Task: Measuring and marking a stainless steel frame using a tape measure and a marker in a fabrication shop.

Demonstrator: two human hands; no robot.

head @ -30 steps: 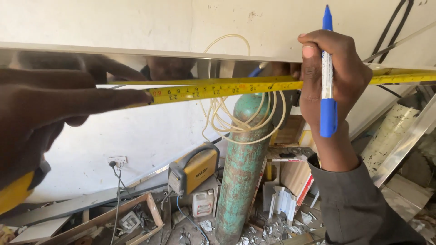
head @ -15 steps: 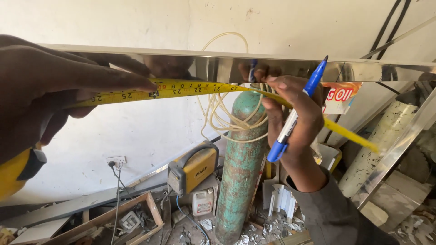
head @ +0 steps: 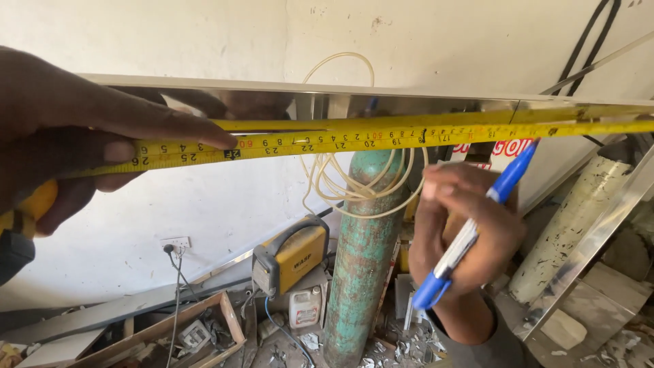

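- Head view: a shiny metal strip (head: 409, 102) runs level across the wall, its lower edge just above the yellow tape measure (head: 354, 140), which stretches nearly the whole width and leaves the picture at the right edge.
- Below the tape there is open air down to the cluttered floor; only the green gas cylinder (head: 364, 272), with a coil of pale hose (head: 340, 184) looped over its top, rises into that gap, just left of the right hand's fingers.
- The left hand (head: 75, 146) comes in from the left edge, its fingers clamped on the tape: the forefinger lies flat along the tape's upper edge, the thumb presses from below, and the yellow case sits in the palm at the far left.
- The right hand (head: 466, 235) hangs below the tape, apart from it, wrist bent upward, its fingers closed around a blue and white marker pen (head: 470, 235) held on a slant, its upper end reaching almost to the tape's lower edge.
- Down past the right fingers stand a yellow welding machine (head: 293, 255) and a wooden crate (head: 184, 334); to their right a pale cylinder (head: 572, 232) leans, well apart from both hands.
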